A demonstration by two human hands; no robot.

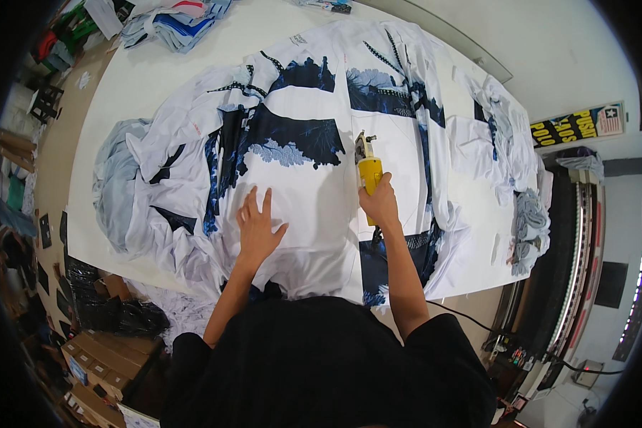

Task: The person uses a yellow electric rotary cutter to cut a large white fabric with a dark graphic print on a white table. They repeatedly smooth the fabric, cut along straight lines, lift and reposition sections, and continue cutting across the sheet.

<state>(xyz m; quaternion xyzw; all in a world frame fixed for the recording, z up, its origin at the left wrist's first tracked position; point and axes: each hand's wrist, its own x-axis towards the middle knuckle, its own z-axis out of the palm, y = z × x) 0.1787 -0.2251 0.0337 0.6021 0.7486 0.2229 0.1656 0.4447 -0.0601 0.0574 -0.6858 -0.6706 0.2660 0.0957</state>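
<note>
Nearest, a person in a black T-shirt (321,364) is facing a white table (114,93). Cardboard boxes (118,349) are sitting at the lower left, near black plastic bags (132,317); their contents are not showing clearly. On the table, the left hand (259,227) is resting palm down on white printed fabric (310,203), fingers spreading, gripping nothing. The right hand (379,203) is grasping a yellow electric fabric cutter (370,175), which is standing on the fabric to the right of the left hand. Its metal head is pointing away from the person, leaning slightly left, its long axis running near to far. Beyond, dark-blue patterned patches (299,135) are crossing the fabric, and a folded garment stack (182,28) is lying at the far left.
</note>
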